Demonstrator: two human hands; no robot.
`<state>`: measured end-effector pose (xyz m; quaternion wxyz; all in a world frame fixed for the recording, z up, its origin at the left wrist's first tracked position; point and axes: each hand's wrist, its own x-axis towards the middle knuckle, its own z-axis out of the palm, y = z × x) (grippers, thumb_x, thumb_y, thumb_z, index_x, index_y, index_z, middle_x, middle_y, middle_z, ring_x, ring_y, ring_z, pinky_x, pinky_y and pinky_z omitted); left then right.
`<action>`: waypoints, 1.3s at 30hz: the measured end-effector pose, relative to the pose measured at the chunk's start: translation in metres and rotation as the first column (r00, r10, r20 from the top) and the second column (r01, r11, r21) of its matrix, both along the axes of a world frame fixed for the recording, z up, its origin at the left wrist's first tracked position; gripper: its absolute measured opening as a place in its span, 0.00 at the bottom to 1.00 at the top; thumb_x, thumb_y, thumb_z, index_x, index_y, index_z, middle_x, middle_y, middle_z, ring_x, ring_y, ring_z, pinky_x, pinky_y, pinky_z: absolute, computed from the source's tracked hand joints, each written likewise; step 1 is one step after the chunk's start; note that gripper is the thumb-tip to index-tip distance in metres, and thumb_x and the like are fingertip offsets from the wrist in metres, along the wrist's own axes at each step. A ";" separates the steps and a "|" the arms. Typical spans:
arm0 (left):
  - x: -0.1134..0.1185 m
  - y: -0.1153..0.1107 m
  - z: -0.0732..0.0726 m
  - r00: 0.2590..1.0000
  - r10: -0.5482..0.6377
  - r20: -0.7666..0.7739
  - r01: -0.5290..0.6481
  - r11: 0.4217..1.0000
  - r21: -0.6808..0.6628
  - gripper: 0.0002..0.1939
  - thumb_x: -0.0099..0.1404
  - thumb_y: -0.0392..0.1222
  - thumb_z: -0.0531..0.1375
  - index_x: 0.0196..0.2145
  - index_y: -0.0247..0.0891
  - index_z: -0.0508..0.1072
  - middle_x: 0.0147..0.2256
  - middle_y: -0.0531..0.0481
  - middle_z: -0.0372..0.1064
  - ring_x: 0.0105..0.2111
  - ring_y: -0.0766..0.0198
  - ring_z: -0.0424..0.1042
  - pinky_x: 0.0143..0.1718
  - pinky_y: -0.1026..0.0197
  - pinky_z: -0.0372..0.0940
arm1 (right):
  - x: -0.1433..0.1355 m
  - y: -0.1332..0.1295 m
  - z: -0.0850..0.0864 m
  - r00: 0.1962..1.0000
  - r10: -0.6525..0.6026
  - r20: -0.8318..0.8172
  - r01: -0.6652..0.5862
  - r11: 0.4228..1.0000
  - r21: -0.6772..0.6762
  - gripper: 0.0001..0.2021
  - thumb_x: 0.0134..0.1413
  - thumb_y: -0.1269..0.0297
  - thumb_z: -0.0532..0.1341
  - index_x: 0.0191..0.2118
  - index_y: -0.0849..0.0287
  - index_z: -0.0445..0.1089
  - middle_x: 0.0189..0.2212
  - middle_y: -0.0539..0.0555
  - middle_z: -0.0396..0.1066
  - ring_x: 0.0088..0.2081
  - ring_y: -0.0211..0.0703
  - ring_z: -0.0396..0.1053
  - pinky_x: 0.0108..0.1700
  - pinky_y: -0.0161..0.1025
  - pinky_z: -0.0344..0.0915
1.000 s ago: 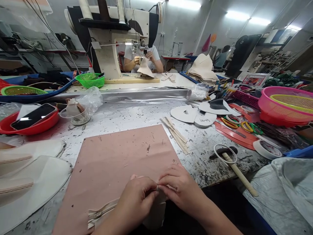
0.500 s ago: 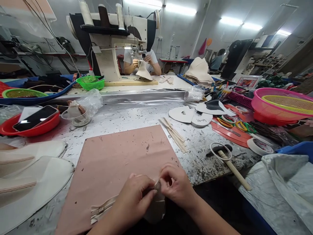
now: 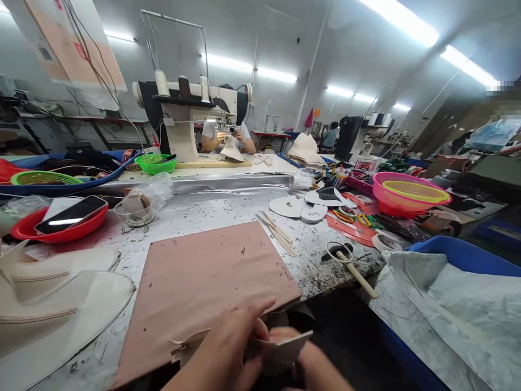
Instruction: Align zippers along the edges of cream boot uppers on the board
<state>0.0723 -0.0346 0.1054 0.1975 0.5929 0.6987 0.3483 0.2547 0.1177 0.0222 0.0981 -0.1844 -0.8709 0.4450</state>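
Low at the front edge of the bench, my left hand (image 3: 234,342) has its thumb and fingers closed on a pale leather-like piece (image 3: 290,349). My right hand (image 3: 319,366) grips the same piece from the right, its fingers slightly blurred and partly hidden behind it. One straight edge of the piece points up and right. Another part of pale material (image 3: 189,343) shows to the left of my left wrist, over the pink mat (image 3: 203,277). Whether it joins the held piece I cannot tell.
Large cream panels (image 3: 93,296) lie at left. Thin pale strips (image 3: 279,233) and a hammer (image 3: 356,274) with a tape ring are right of the mat. A red bowl (image 3: 61,233) holds a phone. Across the bench a person works at a sewing machine (image 3: 179,130).
The view has tilted up and swung right. Both hands are lower in the picture, and the held piece has turned so that its flat side and straight edge show between them.
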 end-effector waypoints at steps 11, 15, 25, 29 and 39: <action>-0.043 -0.078 0.018 0.945 0.314 0.092 -0.251 0.877 -0.410 0.35 0.49 0.40 0.58 0.57 0.43 0.56 0.48 0.46 0.68 0.49 0.52 0.66 0.50 0.51 0.61 | -0.025 -0.039 0.070 0.979 0.172 -0.111 -0.183 0.978 -0.095 0.16 0.47 0.53 0.58 0.21 0.61 0.66 0.21 0.53 0.67 0.25 0.39 0.62 0.27 0.33 0.57; -0.052 -0.081 0.055 0.872 0.240 0.427 -0.130 0.954 -0.271 0.22 0.53 0.47 0.58 0.46 0.42 0.66 0.39 0.52 0.72 0.42 0.57 0.70 0.41 0.58 0.66 | -0.021 -0.030 0.128 0.971 0.153 -0.183 -0.177 0.977 -0.121 0.19 0.48 0.49 0.58 0.24 0.62 0.70 0.20 0.52 0.66 0.24 0.38 0.61 0.26 0.33 0.57; -0.111 -0.028 0.162 0.698 0.683 -0.217 -0.540 0.700 0.467 0.10 0.56 0.43 0.57 0.32 0.34 0.73 0.24 0.57 0.68 0.26 0.69 0.65 0.29 0.65 0.59 | -0.181 0.038 0.209 0.803 -0.091 -0.590 -0.079 0.963 -0.256 0.12 0.34 0.59 0.67 0.25 0.60 0.66 0.20 0.47 0.66 0.24 0.35 0.63 0.29 0.34 0.61; -0.100 -0.047 0.157 0.515 0.758 -0.400 -0.363 0.616 0.699 0.09 0.59 0.46 0.57 0.31 0.41 0.74 0.27 0.57 0.71 0.28 0.67 0.66 0.33 0.65 0.59 | -0.186 0.027 0.186 0.762 -0.088 -0.642 -0.079 0.971 -0.227 0.12 0.43 0.54 0.62 0.24 0.59 0.67 0.21 0.49 0.68 0.26 0.38 0.64 0.30 0.35 0.61; -0.095 -0.061 -0.042 0.761 0.551 0.342 -0.376 0.804 -0.460 0.10 0.44 0.46 0.54 0.25 0.38 0.66 0.24 0.55 0.66 0.29 0.60 0.66 0.30 0.63 0.59 | -0.125 0.004 -0.010 0.992 -0.124 -0.014 0.104 0.888 -0.448 0.23 0.41 0.41 0.58 0.20 0.59 0.62 0.14 0.47 0.56 0.17 0.36 0.56 0.20 0.34 0.54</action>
